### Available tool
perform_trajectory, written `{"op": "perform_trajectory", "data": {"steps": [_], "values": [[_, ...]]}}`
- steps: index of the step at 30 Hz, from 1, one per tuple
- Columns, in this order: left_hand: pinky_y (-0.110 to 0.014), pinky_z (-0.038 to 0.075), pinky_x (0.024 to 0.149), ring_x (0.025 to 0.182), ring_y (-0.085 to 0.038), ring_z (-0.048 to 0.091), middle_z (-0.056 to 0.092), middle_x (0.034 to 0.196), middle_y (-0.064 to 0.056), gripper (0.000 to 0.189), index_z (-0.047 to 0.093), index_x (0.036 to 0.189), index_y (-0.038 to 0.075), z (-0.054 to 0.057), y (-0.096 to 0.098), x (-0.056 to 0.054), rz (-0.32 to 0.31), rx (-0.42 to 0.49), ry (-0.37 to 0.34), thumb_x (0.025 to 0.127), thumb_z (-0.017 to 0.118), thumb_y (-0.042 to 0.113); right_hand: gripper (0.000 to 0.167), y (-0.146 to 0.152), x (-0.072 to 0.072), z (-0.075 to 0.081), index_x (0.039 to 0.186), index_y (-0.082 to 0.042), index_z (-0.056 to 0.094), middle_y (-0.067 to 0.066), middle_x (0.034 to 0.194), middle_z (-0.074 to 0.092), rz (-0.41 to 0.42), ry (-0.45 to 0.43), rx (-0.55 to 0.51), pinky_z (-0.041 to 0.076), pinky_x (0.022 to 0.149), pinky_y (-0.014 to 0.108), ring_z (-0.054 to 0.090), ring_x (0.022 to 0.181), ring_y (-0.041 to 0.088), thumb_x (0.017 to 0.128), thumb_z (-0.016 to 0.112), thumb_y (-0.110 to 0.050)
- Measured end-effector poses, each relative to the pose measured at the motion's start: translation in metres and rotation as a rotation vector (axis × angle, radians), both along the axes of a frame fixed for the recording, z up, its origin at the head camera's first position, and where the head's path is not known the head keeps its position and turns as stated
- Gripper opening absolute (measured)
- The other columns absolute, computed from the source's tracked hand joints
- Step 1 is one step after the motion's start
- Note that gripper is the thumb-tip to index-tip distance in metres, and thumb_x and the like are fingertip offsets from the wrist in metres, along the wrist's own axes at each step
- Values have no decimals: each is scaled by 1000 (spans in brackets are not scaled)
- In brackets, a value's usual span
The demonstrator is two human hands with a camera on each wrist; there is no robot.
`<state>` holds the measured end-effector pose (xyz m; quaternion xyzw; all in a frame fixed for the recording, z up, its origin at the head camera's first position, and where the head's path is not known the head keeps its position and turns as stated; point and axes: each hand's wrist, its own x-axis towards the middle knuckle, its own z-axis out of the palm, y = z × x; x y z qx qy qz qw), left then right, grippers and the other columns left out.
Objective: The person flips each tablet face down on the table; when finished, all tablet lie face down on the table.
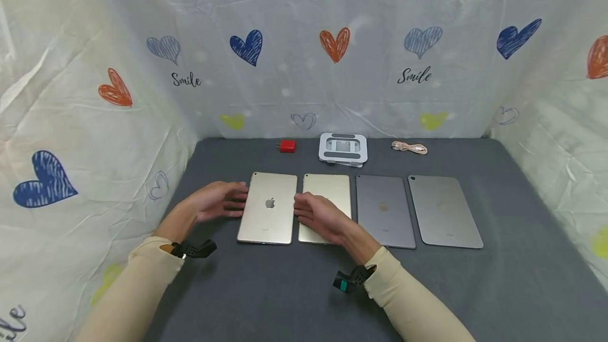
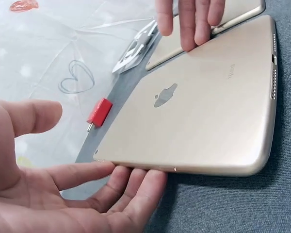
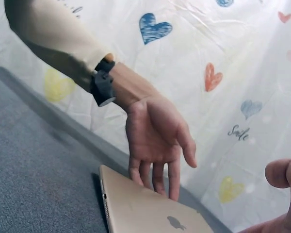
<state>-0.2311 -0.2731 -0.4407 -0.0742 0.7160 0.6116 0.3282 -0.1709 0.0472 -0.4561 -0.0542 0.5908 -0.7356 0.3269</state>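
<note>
A gold tablet [image 1: 267, 226] lies back side up at the left end of a row, its apple logo showing. My left hand [image 1: 216, 202] is beside it, extended fingertips right at its left long edge and thumb held away from it in the left wrist view. On the other side, my right hand [image 1: 328, 219] has its fairly straight fingertips at the tablet's right edge. That hand partly covers a second gold tablet [image 1: 332, 186]. Seen from the left wrist, the first tablet [image 2: 208, 116] sits between the fingers of both hands.
Further right lie a dark grey tablet [image 1: 383, 194] and a silver-grey tablet [image 1: 444, 212], both back side up. Behind the row are a red charger plug [image 1: 287, 145], a folded white-and-grey stand [image 1: 342, 155] and a coiled pink cable [image 1: 409, 146]. A heart-printed curtain [image 1: 285, 83] encloses the grey table [image 1: 266, 289].
</note>
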Motion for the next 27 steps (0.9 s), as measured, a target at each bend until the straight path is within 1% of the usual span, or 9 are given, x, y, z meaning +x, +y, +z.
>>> {"op": "perform_trajectory", "data": {"steps": [4, 8, 13, 16, 18, 20, 22, 24, 27], "values": [[-51, 58, 114, 139, -40, 59, 44, 165, -31, 57, 43, 159, -10, -1, 6, -2, -11, -64, 23, 117, 49, 28, 76, 2, -1, 3, 170, 9, 17, 29, 180, 18, 11, 12, 4, 24, 139, 49, 21, 169, 43, 115, 44, -35], [-46, 63, 107, 133, -39, 63, 45, 163, -33, 60, 40, 161, -12, 2, 8, 0, -35, -157, 67, 117, 50, 28, 74, 6, -1, 1, 171, 7, 18, 29, 180, 18, 25, 38, 8, 22, 140, 51, 21, 168, 44, 116, 43, -36], [-48, 64, 105, 139, -47, 63, 49, 161, -35, 61, 42, 161, -12, 11, 1, 12, -69, -301, 226, 117, 51, 30, 68, 38, 4, 3, 171, 5, 24, 30, 178, 22, 44, 160, 60, 23, 138, 58, 26, 166, 49, 119, 40, -35], [-52, 63, 106, 139, -49, 62, 53, 159, -33, 59, 47, 161, -7, 23, -9, 25, -89, -387, 373, 118, 51, 34, 65, 78, 13, 11, 170, 6, 29, 32, 176, 28, 12, 285, 123, 27, 136, 60, 31, 162, 52, 119, 41, -32], [-52, 65, 102, 135, -47, 65, 57, 157, -29, 58, 52, 159, -2, 36, -16, 34, -92, -470, 501, 117, 53, 37, 61, 110, 20, 21, 168, 5, 34, 31, 173, 35, -29, 394, 193, 34, 135, 54, 39, 159, 50, 119, 42, -30], [-52, 65, 96, 132, -46, 67, 62, 153, -27, 57, 55, 158, 1, 54, -23, 43, -75, -553, 631, 117, 53, 40, 56, 145, 26, 35, 166, 4, 39, 28, 169, 45, -78, 534, 287, 43, 130, 39, 50, 155, 38, 119, 43, -27], [-51, 65, 90, 125, -45, 71, 67, 146, -26, 54, 59, 155, 2, 73, -28, 49, -35, -639, 785, 115, 56, 39, 51, 181, 32, 53, 166, -2, 45, 21, 165, 53, -136, 687, 412, 46, 122, 21, 54, 152, 19, 119, 46, -23], [-55, 66, 88, 120, -45, 72, 70, 141, -26, 52, 61, 153, 2, 94, -32, 56, 21, -702, 931, 114, 59, 36, 48, 214, 38, 72, 165, -11, 49, 7, 163, 58, -219, 838, 541, 43, 112, 7, 54, 145, -1, 117, 49, -18], [-66, 61, 92, 117, -49, 70, 69, 139, -30, 49, 63, 150, -2, 121, -33, 63, 123, -796, 1159, 113, 59, 30, 53, 261, 44, 99, 167, -20, 49, -3, 169, 51, -352, 1055, 741, 29, 120, 6, 41, 153, -7, 114, 54, -16]]}}
